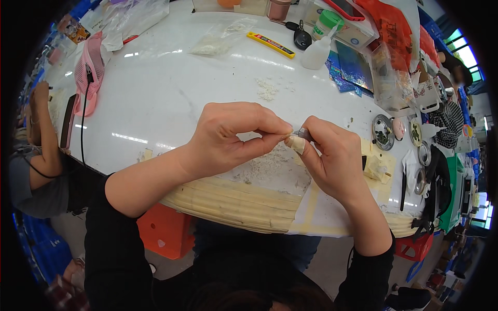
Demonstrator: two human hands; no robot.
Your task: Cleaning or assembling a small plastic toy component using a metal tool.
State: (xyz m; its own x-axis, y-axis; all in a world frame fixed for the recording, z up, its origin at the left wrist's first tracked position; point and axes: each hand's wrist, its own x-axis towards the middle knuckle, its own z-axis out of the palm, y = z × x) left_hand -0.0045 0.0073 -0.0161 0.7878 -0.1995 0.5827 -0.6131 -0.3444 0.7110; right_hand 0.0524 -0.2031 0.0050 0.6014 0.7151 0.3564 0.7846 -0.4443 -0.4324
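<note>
My left hand [223, 136] is raised over the table's near part, thumb and forefinger pinched; what lies between their tips is too small to make out. Against those fingertips comes my right hand [336, 155], closed with thumb and forefinger around a small grey metallic piece [305, 135], mostly hidden by the fingers. Pale tape [296, 144] wraps the right thumb tip. Below and beyond the hands, scattered white grains [267, 89] lie on the white table [150, 103].
A yellow utility knife [271, 45], a white squeeze bottle [315, 56] and a clear bag [210, 45] lie farther back. Round metal dishes [383, 132] stand at right. Yellow padding [233, 207] covers the near edge. A pink mesh bag [89, 72] and another person's arm [46, 140] are at left.
</note>
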